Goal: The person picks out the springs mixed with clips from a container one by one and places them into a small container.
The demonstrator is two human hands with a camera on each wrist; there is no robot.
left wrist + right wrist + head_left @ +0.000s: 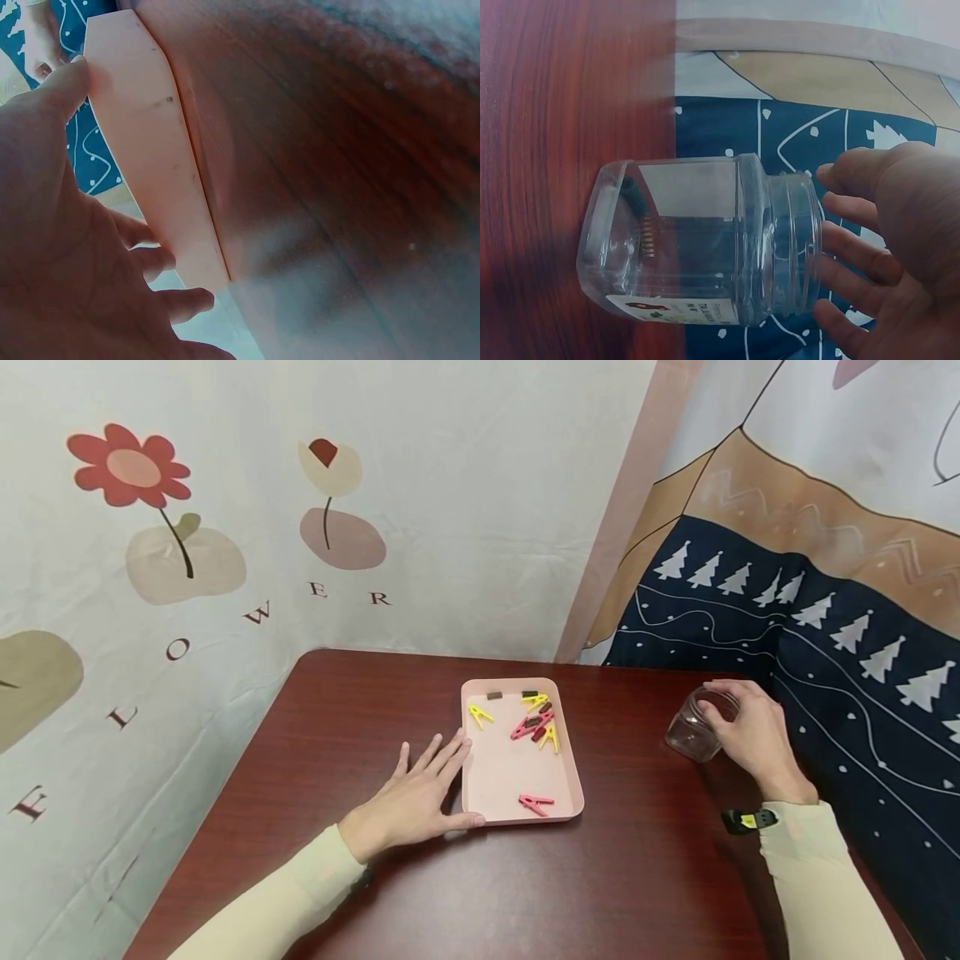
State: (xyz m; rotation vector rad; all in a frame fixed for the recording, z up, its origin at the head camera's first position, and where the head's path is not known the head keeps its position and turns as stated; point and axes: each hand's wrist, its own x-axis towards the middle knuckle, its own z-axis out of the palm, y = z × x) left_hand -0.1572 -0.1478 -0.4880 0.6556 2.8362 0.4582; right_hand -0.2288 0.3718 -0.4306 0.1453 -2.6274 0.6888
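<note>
My left hand [416, 793] lies along the left side of a shallow pink tray [498, 781], fingers spread and straight, thumb at its near left corner. The left wrist view shows the tray's outer wall [142, 105] beside these fingers. Small yellow clothespins [480, 717] and pink clothespins [535, 804] lie in the tray among several short dark pieces [494, 696]. At the right, my right hand [753, 735] grips the rim of a clear jar [692, 735] from above. A dark green coil [634, 196] and a gold ribbed piece [647, 236] show near the jar's bottom.
The dark reddish-brown table [337, 718] meets a pale flower-print cloth [465, 510] at the back. A navy cloth with white trees [840, 693] hangs along the right side, close to the right hand. A printed label [679, 307] is on the jar.
</note>
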